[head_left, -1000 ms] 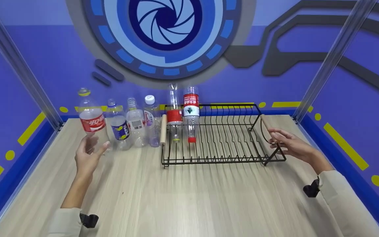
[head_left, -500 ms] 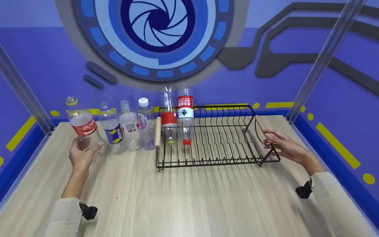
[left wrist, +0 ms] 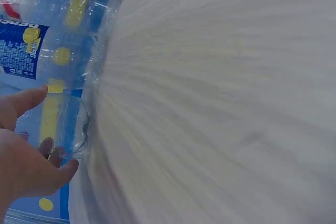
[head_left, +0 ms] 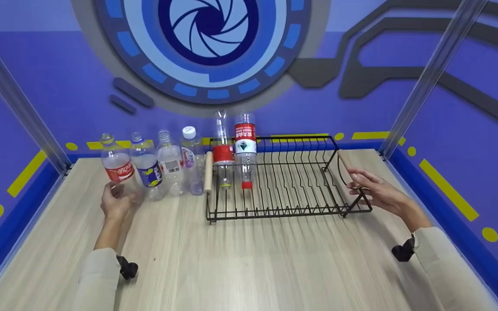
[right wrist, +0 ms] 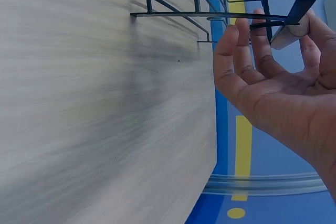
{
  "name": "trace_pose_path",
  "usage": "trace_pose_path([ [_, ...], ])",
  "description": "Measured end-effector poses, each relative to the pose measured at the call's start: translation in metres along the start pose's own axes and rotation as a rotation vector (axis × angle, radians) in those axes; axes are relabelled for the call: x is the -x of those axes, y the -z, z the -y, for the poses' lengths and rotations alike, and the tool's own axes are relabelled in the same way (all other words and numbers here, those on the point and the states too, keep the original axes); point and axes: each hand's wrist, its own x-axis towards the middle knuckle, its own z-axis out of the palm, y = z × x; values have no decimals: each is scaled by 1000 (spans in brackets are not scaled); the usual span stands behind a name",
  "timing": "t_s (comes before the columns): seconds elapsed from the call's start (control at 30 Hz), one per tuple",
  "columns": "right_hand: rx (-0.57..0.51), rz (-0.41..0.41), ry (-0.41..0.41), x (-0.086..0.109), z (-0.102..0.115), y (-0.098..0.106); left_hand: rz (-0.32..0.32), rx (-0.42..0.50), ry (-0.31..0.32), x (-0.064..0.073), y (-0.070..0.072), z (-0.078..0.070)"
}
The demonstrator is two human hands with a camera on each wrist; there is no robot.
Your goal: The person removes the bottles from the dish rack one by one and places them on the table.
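Observation:
At the left end of a row of clear plastic bottles is an empty cola bottle [head_left: 119, 168] with a red label and no cap. My left hand [head_left: 116, 202] grips it low down, thumb and fingers on either side of its base in the left wrist view. Beside it stands a bottle with a blue lemon label [head_left: 150, 175]. On the right, my right hand [head_left: 376, 190] holds the wooden handle [head_left: 345, 160] at the end of a black wire dish rack [head_left: 283, 211]. In the right wrist view the thumb and fingers are around that handle [right wrist: 287, 36].
Farther along the row are a capless bottle with a white label [head_left: 172, 166] and a white-capped one [head_left: 193, 162]. Two red-labelled bottles lean upside down in the rack: one has a yellow neck ring [head_left: 223, 153], the other a red cap [head_left: 245, 142]. Blue walls [head_left: 469, 129] enclose the table.
The left hand has brought the cola bottle down and then right, close against the lemon-label bottle. The right hand stays on the rack's handle. The head view has shifted slightly.

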Motion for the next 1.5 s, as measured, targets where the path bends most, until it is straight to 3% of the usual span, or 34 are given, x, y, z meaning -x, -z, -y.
trace_pose_path([
  [0.23,-22,-9,11,-2,3,-3,-24,-67,-47,-3,3,-1],
  [0.57,-30,-37,7,-1,-3,-4,81,-105,-26,1,1,-2],
  [0.63,-17,-50,3,-1,-3,-5,75,-109,-23,4,4,-3],
  [0.77,4,-74,0,-1,-3,-7,18,-112,21,17,10,-6],
  [0.9,12,-77,-4,1,-2,-8,-64,-77,74,38,13,-9],
  [0.97,18,-79,-8,2,-1,-9,-75,-59,83,49,11,-12],
  [1.1,21,-84,-10,1,-1,-9,-30,-27,53,65,3,-19],
  [1.33,6,-80,0,-1,0,-9,126,-23,51,83,-16,-34],
  [1.5,7,-76,-3,1,-3,-7,240,-68,-25,95,-32,-45],
])
